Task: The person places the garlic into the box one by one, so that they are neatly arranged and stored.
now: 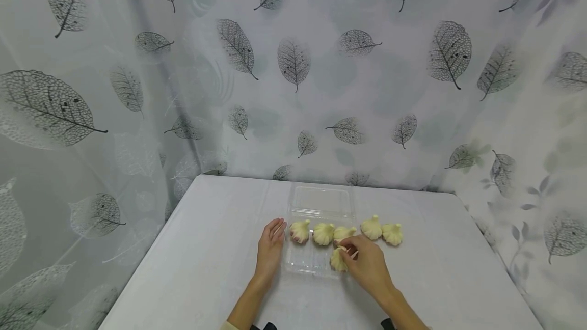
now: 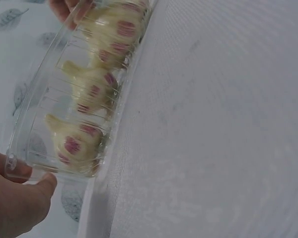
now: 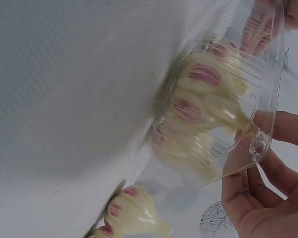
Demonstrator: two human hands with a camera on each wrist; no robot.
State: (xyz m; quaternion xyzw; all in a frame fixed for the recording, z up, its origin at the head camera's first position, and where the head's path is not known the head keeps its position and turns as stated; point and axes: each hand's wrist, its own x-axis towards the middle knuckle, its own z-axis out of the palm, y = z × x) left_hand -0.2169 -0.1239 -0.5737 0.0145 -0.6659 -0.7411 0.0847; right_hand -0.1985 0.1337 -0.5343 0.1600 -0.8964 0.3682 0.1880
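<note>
A clear plastic clamshell box (image 1: 300, 265) lies unfolded on the table. Three pale garlic bulbs (image 1: 323, 234) form its back row, and another garlic bulb (image 1: 338, 259) sits at the front right. My right hand (image 1: 367, 264) reaches over the rim and pinches that front bulb near its stem; the box wall partly veils the fingertips in the right wrist view. At the box's left side is my left hand (image 1: 269, 252), fingers fairly straight and touching the edge. Purple patches show on the garlic bulb (image 2: 77, 146) nearest the left thumb in the left wrist view.
Two more garlic bulbs (image 1: 381, 230) lie on the white tabletop (image 1: 440, 258) just right of the box. The box's lid (image 1: 321, 200) is folded back towards the table's far edge. A leaf-patterned curtain (image 1: 293, 106) hangs behind and at both sides.
</note>
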